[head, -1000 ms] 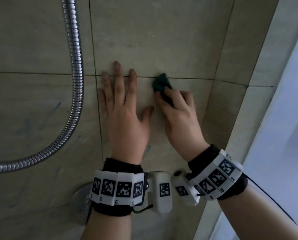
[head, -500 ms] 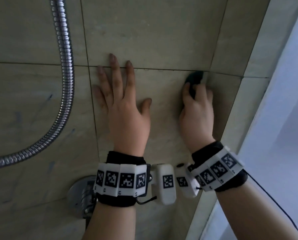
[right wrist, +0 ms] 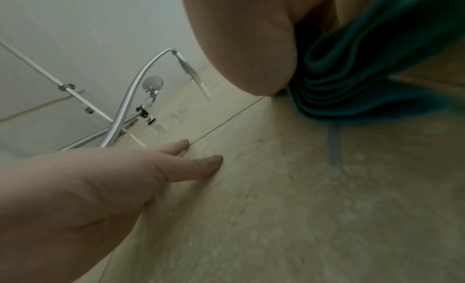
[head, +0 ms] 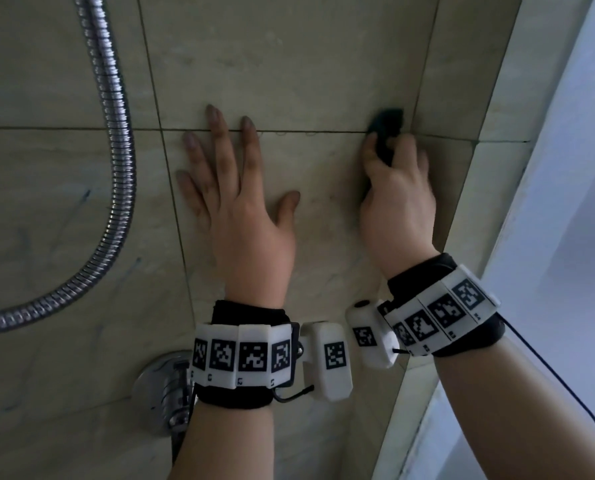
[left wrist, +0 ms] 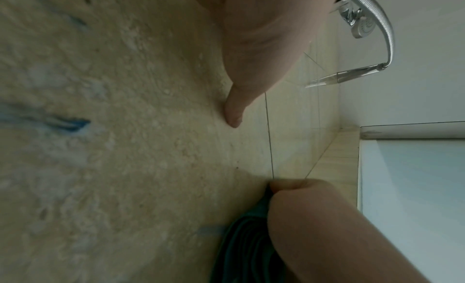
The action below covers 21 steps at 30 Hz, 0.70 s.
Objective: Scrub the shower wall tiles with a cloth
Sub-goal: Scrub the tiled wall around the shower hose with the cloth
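Note:
A folded dark teal cloth is pressed against the beige wall tiles near the inner corner, on the horizontal grout line. My right hand grips it, fingers curled round it; the folds of the cloth show beside the palm in the right wrist view, and the cloth also shows in the left wrist view. My left hand lies flat on the tile to the left, fingers spread, holding nothing. Faint blue streaks mark the tile.
A ribbed metal shower hose hangs in a curve at the left. A chrome tap fitting sticks out of the wall below my left wrist. The tiled corner edge and a pale panel bound the right side.
My right hand has slid the cloth to the right along the grout line, from beside the left hand to near the corner. The left hand has stayed flat on the tile.

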Motion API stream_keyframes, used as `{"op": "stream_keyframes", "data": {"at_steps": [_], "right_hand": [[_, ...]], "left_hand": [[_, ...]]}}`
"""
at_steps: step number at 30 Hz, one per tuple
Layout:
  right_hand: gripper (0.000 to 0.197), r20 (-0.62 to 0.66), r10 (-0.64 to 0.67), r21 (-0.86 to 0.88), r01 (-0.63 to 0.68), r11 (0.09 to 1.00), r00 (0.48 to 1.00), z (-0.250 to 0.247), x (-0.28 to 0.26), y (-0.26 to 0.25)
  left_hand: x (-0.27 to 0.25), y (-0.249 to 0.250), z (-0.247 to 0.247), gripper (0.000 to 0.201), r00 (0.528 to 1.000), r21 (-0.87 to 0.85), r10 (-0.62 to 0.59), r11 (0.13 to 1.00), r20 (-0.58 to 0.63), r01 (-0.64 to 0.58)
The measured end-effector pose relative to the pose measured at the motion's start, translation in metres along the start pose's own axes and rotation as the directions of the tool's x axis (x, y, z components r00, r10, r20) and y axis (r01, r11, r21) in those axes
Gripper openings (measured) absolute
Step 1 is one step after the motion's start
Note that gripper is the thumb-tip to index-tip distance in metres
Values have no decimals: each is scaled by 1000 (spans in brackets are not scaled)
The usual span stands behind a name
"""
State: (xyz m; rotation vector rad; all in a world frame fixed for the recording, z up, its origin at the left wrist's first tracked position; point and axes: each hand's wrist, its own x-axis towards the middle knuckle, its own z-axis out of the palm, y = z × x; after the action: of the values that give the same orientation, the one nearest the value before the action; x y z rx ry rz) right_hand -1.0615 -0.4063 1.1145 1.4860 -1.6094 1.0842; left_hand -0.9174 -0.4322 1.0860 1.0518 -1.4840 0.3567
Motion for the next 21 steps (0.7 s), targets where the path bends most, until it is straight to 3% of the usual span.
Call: {"op": "stream_keyframes", "data": {"at_steps": [3,7,12,14,16,18,21], "right_hand": [[54,40,134,-61,-131,989,990,9,-10,7],[43,6,-30,-15,30,999,1000,16,-27,-1],[55,94,-281,25,279,960,955,13,-49,-7],[57,131,-312,-29,319,947,941,12,-51,-1],[52,153,-231,-75,244,967,961,5,-46,7],[54,222,-62,-87,83,993,973,-3,-39,11],[60,307,132,-164,-84,983,943,-1,-36,13]], "left_hand": [[-1,0,0,86,1000,4,7,1000,-6,-6],[-4,-1,2,83,1000,4,22,1000,-2,-22],[-5,1,2,81,1000,23,18,1000,1,-18],[-5,2,2,81,1000,21,10,1000,0,-10],[-5,2,2,82,1000,26,8,1000,5,-8],[-6,2,2,83,1000,27,5,1000,11,-6],[-7,2,1,83,1000,23,5,1000,16,-5]]}}
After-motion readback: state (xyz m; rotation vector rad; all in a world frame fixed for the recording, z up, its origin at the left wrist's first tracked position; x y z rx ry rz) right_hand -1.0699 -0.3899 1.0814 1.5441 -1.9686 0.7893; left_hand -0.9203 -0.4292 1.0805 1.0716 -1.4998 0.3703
